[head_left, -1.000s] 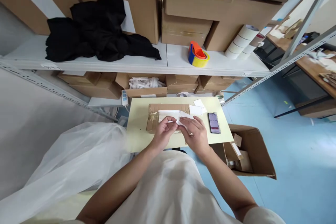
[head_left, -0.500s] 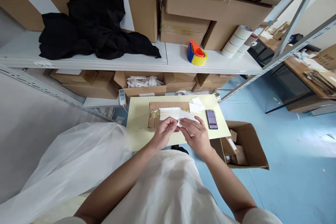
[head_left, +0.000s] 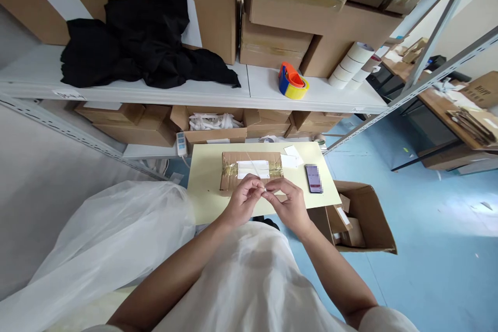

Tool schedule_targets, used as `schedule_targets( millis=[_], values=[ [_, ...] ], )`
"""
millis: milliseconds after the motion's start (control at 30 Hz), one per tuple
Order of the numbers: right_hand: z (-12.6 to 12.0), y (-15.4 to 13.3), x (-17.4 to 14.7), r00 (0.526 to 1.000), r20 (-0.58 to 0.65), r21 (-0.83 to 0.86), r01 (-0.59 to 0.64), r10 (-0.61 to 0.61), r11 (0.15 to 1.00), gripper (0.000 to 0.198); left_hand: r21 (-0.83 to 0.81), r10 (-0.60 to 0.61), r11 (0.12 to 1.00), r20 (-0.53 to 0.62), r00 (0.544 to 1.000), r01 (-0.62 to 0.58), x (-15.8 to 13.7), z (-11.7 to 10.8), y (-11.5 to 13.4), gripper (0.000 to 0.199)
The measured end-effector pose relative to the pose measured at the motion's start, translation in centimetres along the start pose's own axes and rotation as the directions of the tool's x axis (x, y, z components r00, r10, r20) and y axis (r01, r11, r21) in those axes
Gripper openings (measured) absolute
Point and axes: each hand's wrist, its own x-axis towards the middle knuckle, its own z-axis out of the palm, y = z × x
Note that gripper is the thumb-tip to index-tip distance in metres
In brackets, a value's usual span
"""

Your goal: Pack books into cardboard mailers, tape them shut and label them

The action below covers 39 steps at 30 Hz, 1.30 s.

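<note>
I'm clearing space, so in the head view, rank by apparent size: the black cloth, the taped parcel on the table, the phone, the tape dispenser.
1. black cloth
2. taped parcel
3. tape dispenser
4. phone

The last two look close; the dispenser sits farther away, so that order is unsure.

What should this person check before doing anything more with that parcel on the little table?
1. Parcel flat on the table: ok.
2. White label on the parcel's top: ok.
3. Left hand and right hand fingertips pinched together over a small white slip: ok; what the slip is, cannot tell.
4. Phone lying apart from the hands, right of the parcel: ok.
5. Open box on the floor beside the table: ok.
6. Label pressed down all over: cannot tell.
</note>
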Motion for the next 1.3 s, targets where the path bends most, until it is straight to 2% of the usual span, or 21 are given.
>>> schedule_targets(
  millis=[200,367,467,667,800,1000,1300],
  values=[
    [0.1,0.0,-0.1,0.994,0.069,0.096,-0.096,0.09,0.991,0.009,0.173,0.016,0.985,0.032,0.999,-0.021,-0.5,-0.8,0.6,0.023],
    [0.3,0.1,-0.2,0.972,0.15,0.242,-0.215,0.183,0.946,0.014,0.237,0.05,0.969,0.083,0.995,-0.069,-0.7,-1.1,1.4,0.021],
    [0.5,0.4,-0.2,0.965,0.165,0.287,-0.245,0.204,0.926,0.015,0.238,0.054,0.968,0.097,0.994,-0.076,-0.7,-1.3,1.6,0.02],
    [1.1,1.3,0.1,0.97,0.19,0.287,-0.201,0.15,0.936,0.016,0.214,0.002,0.977,0.091,0.996,-0.021,-0.7,-1.5,1.4,0.021],
    [1.4,2.0,0.2,0.959,0.218,0.368,-0.25,0.178,0.896,0.019,0.193,-0.075,0.979,0.056,0.996,0.063,-0.4,-2.3,0.9,0.017],
    [1.2,3.0,0.6,0.948,0.189,0.489,-0.317,0.257,0.813,0.024,0.199,-0.179,0.965,0.033,0.983,0.169,0.7,-5.9,0.5,0.018],
    [-0.2,5.9,1.2,0.904,0.144,0.57,-0.409,0.403,0.713,0.017,0.421,-0.235,0.88,-0.022,0.972,0.222,4.3,-13.5,-0.7,0.014]
  ],
)
